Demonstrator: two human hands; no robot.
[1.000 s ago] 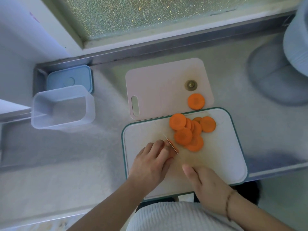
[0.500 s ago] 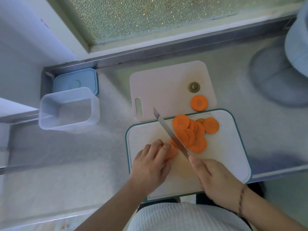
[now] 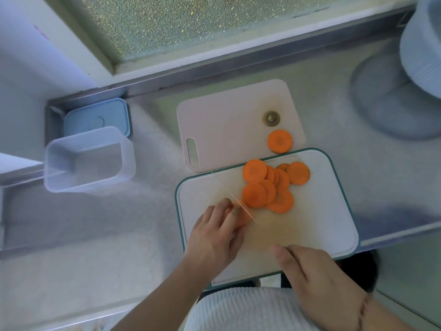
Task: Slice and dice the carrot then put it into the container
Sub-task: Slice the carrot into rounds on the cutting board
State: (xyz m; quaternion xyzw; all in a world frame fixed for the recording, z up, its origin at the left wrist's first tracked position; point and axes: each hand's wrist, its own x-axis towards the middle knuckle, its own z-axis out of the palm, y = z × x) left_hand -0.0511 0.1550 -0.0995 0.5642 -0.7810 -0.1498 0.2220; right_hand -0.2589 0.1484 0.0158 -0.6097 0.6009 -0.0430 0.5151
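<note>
Two hands work at the white cutting board (image 3: 334, 211) — the left hand (image 3: 214, 237) pins a carrot stub (image 3: 243, 217) under its fingertips, its axis unclear, while the right hand (image 3: 319, 280) grasps a blurred knife (image 3: 238, 203) angled away-left — slices (image 3: 269, 187) just beyond.

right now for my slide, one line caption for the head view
Left hand steadies the carrot stub as the right hand slices; cut rounds pile up, container empty.
</note>
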